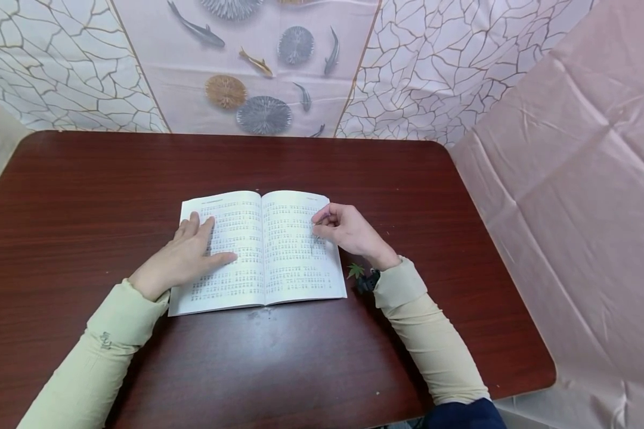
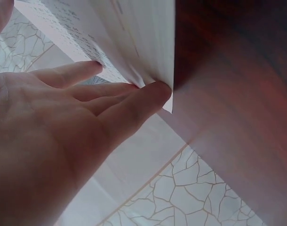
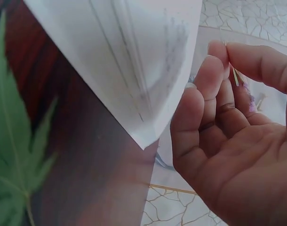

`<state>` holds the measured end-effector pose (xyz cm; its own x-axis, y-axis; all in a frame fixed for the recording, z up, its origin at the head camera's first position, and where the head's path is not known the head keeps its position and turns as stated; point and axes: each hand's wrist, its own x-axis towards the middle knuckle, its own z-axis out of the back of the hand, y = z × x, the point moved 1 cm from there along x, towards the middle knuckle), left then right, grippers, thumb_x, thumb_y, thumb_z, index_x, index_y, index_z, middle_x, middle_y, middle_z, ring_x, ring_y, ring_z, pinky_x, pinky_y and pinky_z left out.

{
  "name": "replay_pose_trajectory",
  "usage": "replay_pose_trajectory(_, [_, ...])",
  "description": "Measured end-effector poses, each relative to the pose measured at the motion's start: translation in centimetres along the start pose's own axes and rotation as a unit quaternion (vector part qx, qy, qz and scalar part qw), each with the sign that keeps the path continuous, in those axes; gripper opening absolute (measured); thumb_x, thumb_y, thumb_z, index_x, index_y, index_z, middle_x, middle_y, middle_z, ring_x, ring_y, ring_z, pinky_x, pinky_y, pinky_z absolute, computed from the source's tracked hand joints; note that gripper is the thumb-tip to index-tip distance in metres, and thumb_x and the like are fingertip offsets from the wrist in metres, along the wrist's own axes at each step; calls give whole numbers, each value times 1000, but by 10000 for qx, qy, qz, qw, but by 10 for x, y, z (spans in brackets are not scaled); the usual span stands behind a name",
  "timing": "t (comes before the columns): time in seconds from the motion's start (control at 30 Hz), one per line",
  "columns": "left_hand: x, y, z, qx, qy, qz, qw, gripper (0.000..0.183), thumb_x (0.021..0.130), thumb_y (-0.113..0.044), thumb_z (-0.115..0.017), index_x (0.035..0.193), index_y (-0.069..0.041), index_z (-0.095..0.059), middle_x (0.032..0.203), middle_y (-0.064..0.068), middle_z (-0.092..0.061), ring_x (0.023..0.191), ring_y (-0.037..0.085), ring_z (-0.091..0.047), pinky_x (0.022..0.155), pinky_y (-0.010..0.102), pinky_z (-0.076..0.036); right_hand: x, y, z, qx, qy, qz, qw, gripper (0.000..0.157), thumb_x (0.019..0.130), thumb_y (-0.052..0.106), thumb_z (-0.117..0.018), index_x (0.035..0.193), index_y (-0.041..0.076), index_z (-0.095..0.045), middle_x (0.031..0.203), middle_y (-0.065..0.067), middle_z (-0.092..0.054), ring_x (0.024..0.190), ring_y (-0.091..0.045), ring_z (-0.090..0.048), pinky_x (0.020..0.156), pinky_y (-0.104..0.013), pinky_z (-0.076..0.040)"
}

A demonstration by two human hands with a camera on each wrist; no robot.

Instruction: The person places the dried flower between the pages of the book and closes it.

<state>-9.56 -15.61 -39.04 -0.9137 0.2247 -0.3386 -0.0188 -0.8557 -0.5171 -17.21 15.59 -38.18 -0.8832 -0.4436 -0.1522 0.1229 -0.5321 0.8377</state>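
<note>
An open book [image 1: 300, 280] with printed columns of characters lies on the dark red table. Spread across its left page is my left hand [image 1: 185, 256], fingers extended; the left wrist view has its fingertips right at the page edge [image 2: 155, 52]. Over the right page, near the outer edge, my right hand [image 1: 349, 229] pinches a thin sprig with a small purple flower [image 3: 251, 102] between thumb and forefinger. The other fingers curl loosely below it, and part of the sprig is hidden by them. A green maple leaf [image 1: 356, 271] sits just right of the book, near the right wrist.
A small black device [image 1: 366, 283] is at the right cuff. The wooden table [image 1: 112, 173] has rounded corners. Patterned cloth [image 1: 434, 65] hangs behind it, and plain pinkish cloth [image 1: 585, 196] runs along the right side.
</note>
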Motion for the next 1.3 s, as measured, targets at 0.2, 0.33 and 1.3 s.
replay_pose_trajectory(0.2, [0,2,-1,11,-23,-33,10000,101,92,-62,-52,151,9,-11,154,36,7,139,57,0,110,66,-11,1,-3,-6,-121,-47,30,9999,11,90,10,-68,101,8,-67,86,-6,-63,77,-20,-56,65,-29,-42])
replay_pose_trajectory(0.33, [-1,2,-1,17,-34,-37,10000,101,92,-61,-52,151,9,-12,154,36,7,140,56,1,110,66,-10,2,-3,-8,-186,-87,38,9998,11,90,10,-69,101,8,-66,88,-6,-64,79,-20,-57,68,-29,-44])
replay_pose_trajectory(1.3, [-1,2,-1,33,-48,-29,10000,101,92,-61,-52,151,9,-12,154,36,6,140,56,0,110,66,-10,6,-4,-8,-1049,-280,-124,9940,50,82,12,-78,124,6,-51,86,-5,-59,74,-19,-56,64,-29,-46])
